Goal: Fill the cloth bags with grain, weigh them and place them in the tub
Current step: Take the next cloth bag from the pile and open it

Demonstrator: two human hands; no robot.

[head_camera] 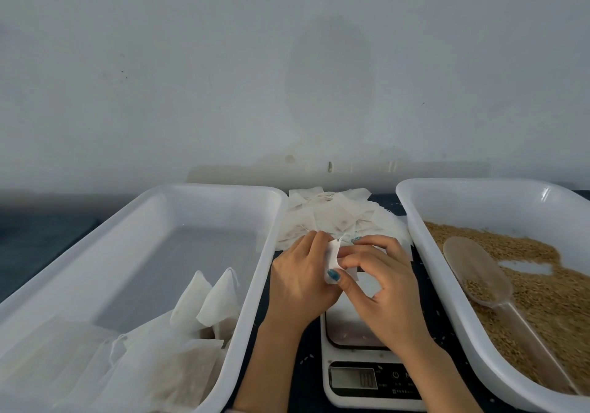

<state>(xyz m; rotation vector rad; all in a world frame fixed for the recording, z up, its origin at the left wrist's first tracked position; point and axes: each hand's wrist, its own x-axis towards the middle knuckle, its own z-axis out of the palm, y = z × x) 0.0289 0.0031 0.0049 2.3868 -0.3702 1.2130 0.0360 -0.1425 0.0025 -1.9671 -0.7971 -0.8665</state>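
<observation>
Two hands meet above the scale [364,377], both on one small white cloth bag [332,254]. The left hand [300,285] has its fingers curled round the bag's left side. Its thumb, the nail painted blue, presses across the bag's near end. The right hand [388,280] comes in from the right with bent fingers and pinches the bag's right edge; a blue nail shows at its far fingertip. A thin string sticks up from the bag's far end. The bag is held over the far part of the scale's plate.

The scale's display shows grey digits too faint to read with certainty. Beside it is a power symbol, and the print under the buttons is too small to read.

Beyond the hands, between the two tubs, lies a pile of empty bags [329,218]. The left tub [207,202] holds filled bags [204,301] at its near end, two of them standing upright. The right tub [479,199] holds brown grain [542,301] and a clear scoop [475,272] with some grain in its bowl.
</observation>
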